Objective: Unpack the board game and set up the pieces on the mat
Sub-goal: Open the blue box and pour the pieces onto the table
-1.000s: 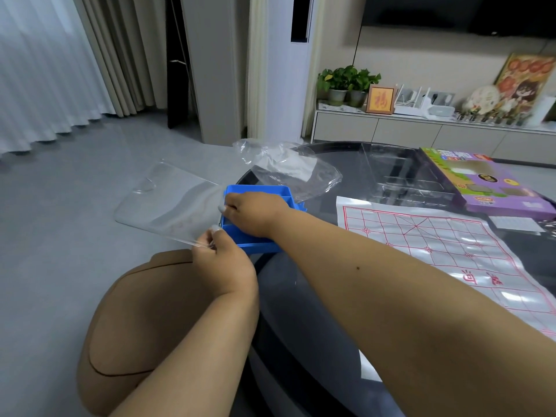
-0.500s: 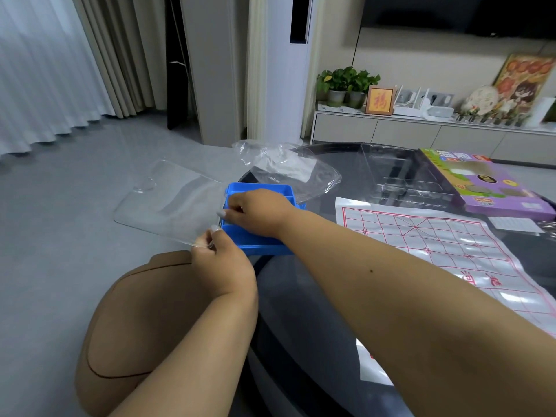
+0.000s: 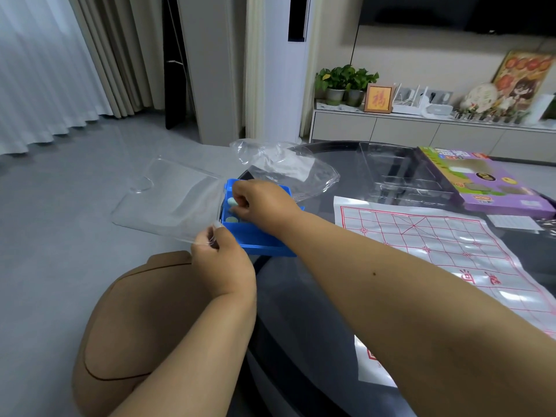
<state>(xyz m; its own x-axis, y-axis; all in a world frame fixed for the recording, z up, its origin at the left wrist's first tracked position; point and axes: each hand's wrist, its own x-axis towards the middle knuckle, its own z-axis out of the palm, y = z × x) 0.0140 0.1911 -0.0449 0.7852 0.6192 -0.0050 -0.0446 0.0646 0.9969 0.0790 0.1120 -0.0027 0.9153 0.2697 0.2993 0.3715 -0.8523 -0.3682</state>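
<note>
A blue plastic tray (image 3: 264,242) sits at the left edge of the dark round table (image 3: 301,311). My left hand (image 3: 222,263) pinches the near corner of its clear plastic lid (image 3: 168,200), which juts out to the left over the floor. My right hand (image 3: 258,203) reaches into the tray with curled fingers on pale green round pieces (image 3: 231,203); whether it grips one I cannot tell. The white mat with a red grid (image 3: 436,242) lies spread on the table to the right.
A crumpled clear bag (image 3: 285,167) lies behind the tray. A clear plastic insert (image 3: 400,173) and the purple game box (image 3: 487,182) sit at the table's far right. A brown stool (image 3: 144,320) stands below my left arm.
The clear lid has slid further left off the tray, uncovering green pieces. My right hand has moved from the tray's top into its open end.
</note>
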